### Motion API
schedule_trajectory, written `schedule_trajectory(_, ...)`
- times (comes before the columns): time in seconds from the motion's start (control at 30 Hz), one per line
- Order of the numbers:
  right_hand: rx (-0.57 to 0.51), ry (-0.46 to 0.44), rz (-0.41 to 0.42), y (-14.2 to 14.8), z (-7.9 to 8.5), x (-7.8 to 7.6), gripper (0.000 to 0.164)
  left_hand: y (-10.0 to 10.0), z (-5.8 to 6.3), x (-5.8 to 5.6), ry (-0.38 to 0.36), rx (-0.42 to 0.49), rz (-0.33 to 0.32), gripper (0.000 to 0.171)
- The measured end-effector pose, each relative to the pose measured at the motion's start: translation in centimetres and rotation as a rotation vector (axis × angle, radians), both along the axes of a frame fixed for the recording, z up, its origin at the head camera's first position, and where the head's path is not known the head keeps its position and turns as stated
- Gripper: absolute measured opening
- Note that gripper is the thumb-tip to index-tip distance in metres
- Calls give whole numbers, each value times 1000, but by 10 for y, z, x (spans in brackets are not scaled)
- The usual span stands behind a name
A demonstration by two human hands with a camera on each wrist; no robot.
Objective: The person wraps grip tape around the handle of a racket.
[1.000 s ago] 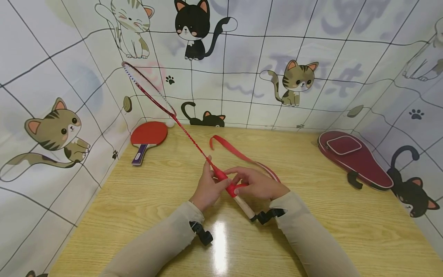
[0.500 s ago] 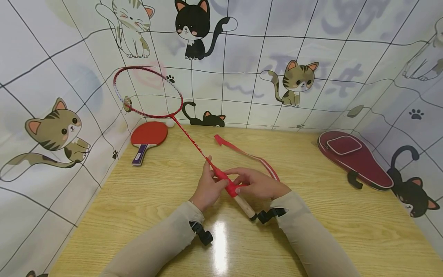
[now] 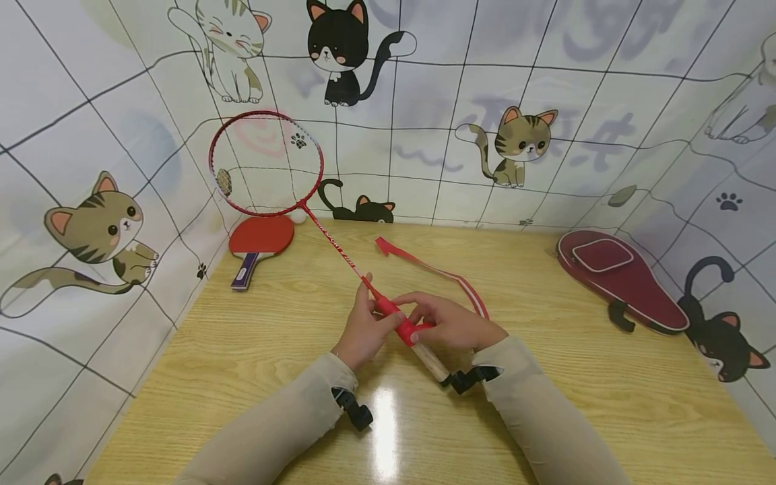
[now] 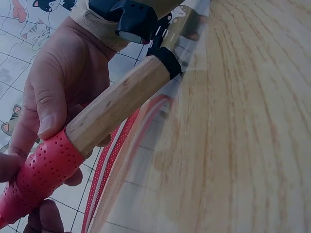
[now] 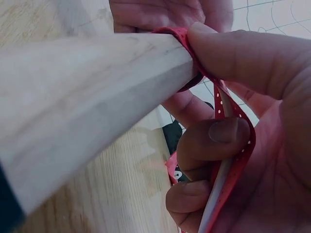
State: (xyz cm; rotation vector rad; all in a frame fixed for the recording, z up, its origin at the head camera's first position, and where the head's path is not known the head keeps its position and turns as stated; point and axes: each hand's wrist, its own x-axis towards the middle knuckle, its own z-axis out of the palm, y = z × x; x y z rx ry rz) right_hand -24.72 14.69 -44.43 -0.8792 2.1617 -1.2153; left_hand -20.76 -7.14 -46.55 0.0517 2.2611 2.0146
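A red badminton racket (image 3: 330, 239) slants up to the left, its round head in front of the wall. My left hand (image 3: 362, 330) holds it at the upper handle, thumb on the red wrap. Perforated red overgrip tape (image 4: 46, 167) covers the handle's upper part; below it the wooden handle (image 4: 119, 99) is bare down to a dark end. With thumb and curled fingers, my right hand (image 3: 451, 322) pinches the tape at the wrap's lower edge. In the right wrist view the tape strand (image 5: 243, 145) runs through those fingers. Its loose tail (image 3: 424, 264) lies beyond that hand.
A red table tennis bat (image 3: 262, 234) lies at the table's back left, with a white ball (image 3: 298, 215) beside it. A dark red racket case (image 3: 624, 279) is at the right. Cat-patterned walls stand behind and on both sides.
The racket has rolled about its length, so its head has gone from nearly edge-on to facing me. The tape's loose end has shifted slightly right. Both hands stay nearly in place.
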Motion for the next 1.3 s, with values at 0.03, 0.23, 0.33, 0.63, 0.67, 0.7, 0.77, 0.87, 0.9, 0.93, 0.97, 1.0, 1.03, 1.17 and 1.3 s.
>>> schedule_trajectory(0.03,3,3,-1,0,0,0,65,0,0,0,-4,-4,3,98)
schedule_trajectory(0.23,19,33,-3,0,0,0,66,1,1,0,3,8,8,95)
schedule_trajectory(0.33,27,36,-9,1,0,-1,66,1,1,0,7,22,9,94)
schedule_trajectory(0.63,41,13,-8,2,4,1,65,1,1,0,1,47,1,94)
schedule_trajectory(0.67,40,5,-6,2,5,1,65,1,2,0,4,45,0,93)
schedule_trajectory(0.7,40,-2,-7,2,5,2,66,1,2,0,6,42,-1,93)
schedule_trajectory(0.77,35,-6,-5,2,6,2,67,0,2,1,9,35,-1,93)
schedule_trajectory(0.87,28,1,-1,2,4,1,67,0,3,2,13,30,0,94)
schedule_trajectory(0.9,26,3,-2,2,4,1,67,0,3,2,14,30,1,94)
schedule_trajectory(0.93,23,8,-2,2,3,0,66,0,3,1,17,27,1,94)
schedule_trajectory(0.97,24,13,-6,2,2,0,66,0,2,1,21,25,3,94)
schedule_trajectory(1.0,24,18,-9,2,2,0,66,-1,2,1,23,20,4,95)
schedule_trajectory(1.03,22,19,-14,2,2,0,66,-1,2,1,26,14,5,95)
schedule_trajectory(1.17,17,23,-25,2,1,-1,65,-1,2,0,33,-15,10,97)
schedule_trajectory(1.3,20,14,-31,2,2,-1,64,-1,3,0,25,-27,10,97)
